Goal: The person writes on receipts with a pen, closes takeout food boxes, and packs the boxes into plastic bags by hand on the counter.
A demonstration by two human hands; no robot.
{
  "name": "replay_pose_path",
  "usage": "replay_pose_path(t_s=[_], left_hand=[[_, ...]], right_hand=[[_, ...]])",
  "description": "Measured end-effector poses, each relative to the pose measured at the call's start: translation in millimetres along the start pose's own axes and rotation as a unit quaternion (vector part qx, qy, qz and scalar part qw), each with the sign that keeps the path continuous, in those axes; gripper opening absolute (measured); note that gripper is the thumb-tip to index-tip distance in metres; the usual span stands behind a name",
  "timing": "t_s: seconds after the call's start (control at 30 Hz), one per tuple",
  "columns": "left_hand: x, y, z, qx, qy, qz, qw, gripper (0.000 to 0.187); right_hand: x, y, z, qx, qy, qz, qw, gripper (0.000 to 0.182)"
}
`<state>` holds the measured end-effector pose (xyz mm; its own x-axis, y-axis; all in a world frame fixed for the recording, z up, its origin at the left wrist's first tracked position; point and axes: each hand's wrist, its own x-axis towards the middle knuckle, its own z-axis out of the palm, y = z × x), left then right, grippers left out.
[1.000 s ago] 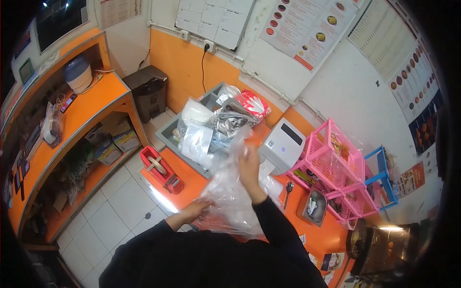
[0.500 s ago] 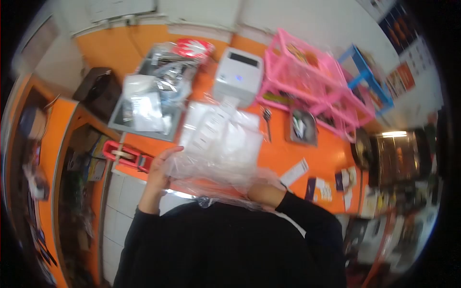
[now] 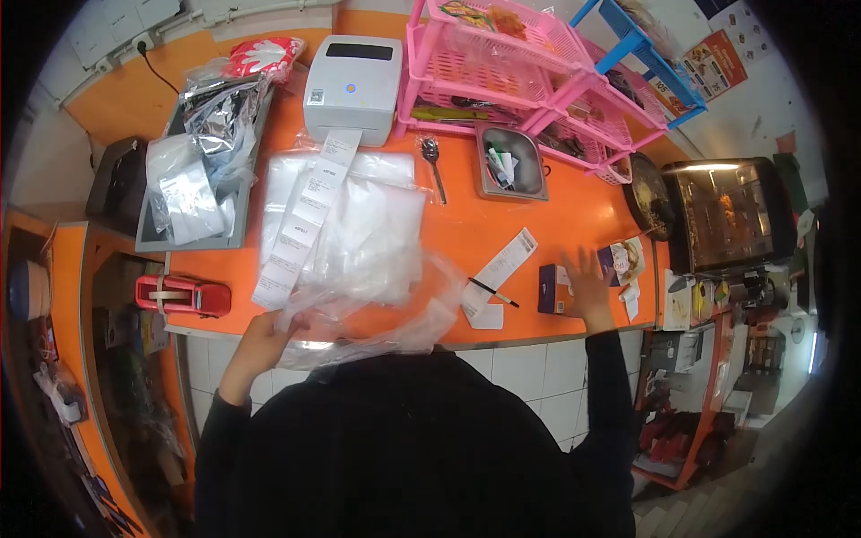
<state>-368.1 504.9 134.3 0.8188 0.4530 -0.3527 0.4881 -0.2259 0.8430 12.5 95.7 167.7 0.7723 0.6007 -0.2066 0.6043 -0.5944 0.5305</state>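
My left hand (image 3: 260,348) pinches the edge of a clear plastic bag (image 3: 395,325), which sags along the table's front edge. Over on the right, my right hand (image 3: 587,285) is spread, its fingers reaching beside a small purple and orange box (image 3: 554,289). Behind that hand sits another purple box (image 3: 621,260) with a wrapped item next to it. A stack of clear plastic bags (image 3: 381,215) lies in front of the label printer (image 3: 352,88). From the printer a long strip of printed labels (image 3: 303,226) runs down over the stack.
Left of the stack are a red tape dispenser (image 3: 182,296) and a grey bin (image 3: 193,242) of packaging. A black spoon (image 3: 432,166), a metal tray (image 3: 536,184) with pens, a receipt (image 3: 504,267) and a pen (image 3: 493,292) lie rightward. Pink racks (image 3: 502,63) and a glass food warmer (image 3: 728,215) stand behind.
My right hand has come out of the clear plastic bag and moved right to the small boxes, fingers spreading. My left hand still holds the bag. The camera view has shifted.
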Motion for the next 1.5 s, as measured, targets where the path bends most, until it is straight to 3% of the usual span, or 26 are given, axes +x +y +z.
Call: replay_pose_path(t_s=[0.1, 0.2, 0.23, 0.33, 0.47, 0.53, 0.57, 0.63, 0.7, 0.8, 0.9, 0.97, 1.07, 1.13, 1.17, 1.2, 1.27, 1.3, 1.4, 1.43, 1.5], left_hand=[[-1, 10, 2, -0.007, -0.016, -0.011, 1.000, 0.024], [0, 20, 4, -0.063, 0.024, -0.022, 0.998, 0.022], [-2, 22, 4, -0.096, 0.011, -0.007, 0.995, 0.022], [-2, 32, 8, -0.186, -0.023, 0.029, 0.982, 0.029], [-10, 55, 13, -0.227, -0.041, -0.014, 0.973, 0.045], [-10, 56, 16, -0.238, -0.027, -0.022, 0.971, 0.044], [-9, 52, 18, -0.249, -0.015, -0.015, 0.968, 0.039], [-7, 42, 25, -0.258, 0.006, 0.001, 0.966, 0.036], [-1, 32, 33, -0.253, 0.018, 0.020, 0.967, 0.036], [4, 30, 38, -0.245, 0.002, -0.020, 0.969, 0.037], [6, 36, 40, -0.317, -0.001, -0.086, 0.944, 0.032], [9, 9, 36, -0.467, -0.075, -0.012, 0.881, 0.032], [-2, 7, 42, -0.402, 0.007, 0.073, 0.913, 0.032], [-9, -4, 68, -0.239, 0.090, 0.203, 0.945, 0.033], [-17, -7, 69, -0.074, 0.124, 0.217, 0.965, 0.042], [-25, -8, 73, -0.040, 0.093, 0.152, 0.983, 0.044], [-38, -10, 80, 0.029, 0.029, 0.022, 0.999, 0.048], [-41, -11, 82, -0.014, 0.039, 0.099, 0.994, 0.046], [-43, -9, 64, -0.288, 0.079, -0.055, 0.953, 0.027], [-39, -14, 57, -0.255, 0.122, 0.051, 0.958, 0.015], [-44, -15, 58, -0.224, 0.127, 0.017, 0.966, 0.010]], right_hand=[[4, 40, 47, -0.021, -0.089, -0.109, 0.990, 0.132], [18, 44, 51, 0.066, -0.159, -0.096, 0.980, 0.130], [13, 38, 67, 0.169, -0.012, -0.115, 0.979, 0.131], [6, 22, 66, 0.254, -0.063, -0.050, 0.964, 0.130], [4, 3, 53, 0.235, -0.070, 0.015, 0.969, 0.131], [11, 13, 47, 0.315, -0.060, 0.006, 0.947, 0.131], [14, 15, 45, 0.357, -0.056, 0.000, 0.932, 0.131], [6, 7, -31, 0.451, -0.008, -0.058, 0.891, 0.132], [-10, -19, -114, 0.435, 0.147, -0.156, 0.875, 0.134], [-23, -85, -133, 0.537, 0.198, -0.237, 0.785, 0.132], [-12, -181, -142, 0.649, 0.184, -0.382, 0.632, 0.120], [-15, -216, -135, 0.527, 0.155, -0.462, 0.697, 0.115], [-25, -234, -105, 0.418, 0.049, -0.366, 0.830, 0.112], [-31, -239, -104, 0.424, 0.098, -0.271, 0.858, 0.107], [-31, -244, -98, 0.462, 0.099, -0.217, 0.854, 0.105], [-33, -248, -96, 0.499, 0.101, -0.162, 0.845, 0.103], [-34, -255, -99, 0.413, 0.105, -0.161, 0.890, 0.100], [-34, -257, -102, 0.370, 0.107, -0.159, 0.909, 0.099], [-40, -255, -110, 0.254, 0.078, -0.231, 0.936, 0.095], [-42, -256, -108, 0.257, 0.078, -0.231, 0.935, 0.102], [-48, -256, -102, 0.262, 0.079, -0.235, 0.933, 0.117]])
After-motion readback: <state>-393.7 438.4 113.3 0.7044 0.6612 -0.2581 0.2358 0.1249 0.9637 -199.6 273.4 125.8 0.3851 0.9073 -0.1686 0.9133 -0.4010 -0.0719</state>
